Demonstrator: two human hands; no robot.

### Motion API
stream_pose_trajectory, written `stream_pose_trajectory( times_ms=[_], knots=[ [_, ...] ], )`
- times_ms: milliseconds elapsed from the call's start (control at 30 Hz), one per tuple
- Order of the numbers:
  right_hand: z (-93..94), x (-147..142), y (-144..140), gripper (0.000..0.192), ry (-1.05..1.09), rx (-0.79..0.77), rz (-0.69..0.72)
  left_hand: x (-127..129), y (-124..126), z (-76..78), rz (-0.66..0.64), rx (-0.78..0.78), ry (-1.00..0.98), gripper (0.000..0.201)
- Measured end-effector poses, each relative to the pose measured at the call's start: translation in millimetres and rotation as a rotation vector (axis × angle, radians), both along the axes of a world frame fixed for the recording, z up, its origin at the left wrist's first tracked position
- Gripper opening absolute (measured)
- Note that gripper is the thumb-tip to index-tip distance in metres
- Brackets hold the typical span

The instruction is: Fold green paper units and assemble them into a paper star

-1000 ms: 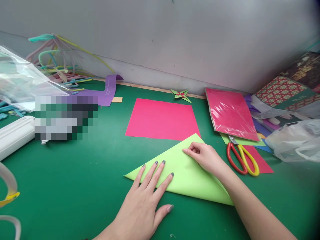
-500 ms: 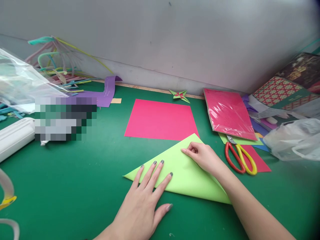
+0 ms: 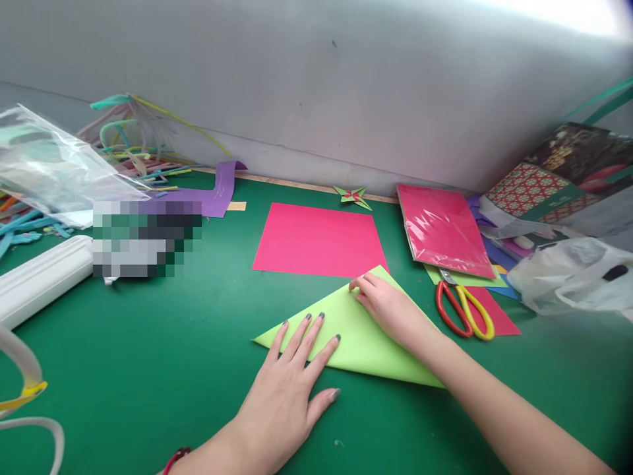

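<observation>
Green sheet (image 3: pixel 363 333) folded to a triangle, lower centre of frame on the tabletop (image 3: pixel 163 343). Left hand (image 3: pixel 287 389) flat, fingers spread, pinning the lower edge; right hand (image 3: pixel 388 307) loosely curled, pressing near the apex, grasping nothing. Risk — layers slipping under uneven pressure, giving a crooked crease.

Two hands (image 3: pixel 281 402), one scissors (image 3: pixel 465 310)

Bright, even light; warped, blurred edges
</observation>
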State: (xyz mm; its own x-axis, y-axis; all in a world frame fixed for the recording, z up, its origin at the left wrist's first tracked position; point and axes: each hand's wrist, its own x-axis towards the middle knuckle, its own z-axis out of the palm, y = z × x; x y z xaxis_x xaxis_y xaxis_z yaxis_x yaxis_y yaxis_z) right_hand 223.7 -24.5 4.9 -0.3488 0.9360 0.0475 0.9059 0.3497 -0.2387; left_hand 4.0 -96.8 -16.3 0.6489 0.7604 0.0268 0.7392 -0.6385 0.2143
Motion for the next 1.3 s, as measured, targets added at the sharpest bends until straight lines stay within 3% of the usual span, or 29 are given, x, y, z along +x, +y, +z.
stream_pose_trajectory(
  times_ms=[167, 267, 433, 600, 833, 1300],
  knots=[
    [6.4, -9.0, 1.6, 0.012, -0.085, -0.008, 0.078, -0.5, 0.7, 0.5, -0.005, -0.009, -0.009, 0.053],
    [4.1, -18.0, 1.4, 0.009, -0.125, 0.02, -0.002, -0.8, 0.8, -0.3, -0.008, -0.001, -0.019, 0.053],
    [-14.0, -32.6, -4.8, 0.023, -0.221, 0.158, -0.184, -2.0, -0.4, -1.7, -0.013, 0.008, -0.031, 0.053],
    [-26.7, -31.9, -9.9, 0.029, -0.189, 0.253, -0.206, -2.0, -1.6, -2.8, -0.011, 0.005, -0.04, 0.053],
    [-27.8, -29.7, -12.0, 0.029, -0.077, 0.268, -0.246, -1.4, -0.6, -2.2, -0.006, -0.006, -0.053, 0.053],
    [-28.2, -29.3, -13.1, 0.027, -0.03, 0.251, -0.257, -7.6, -16.7, -1.5, 0.208, 0.001, -0.076, 0.062]
  ],
)
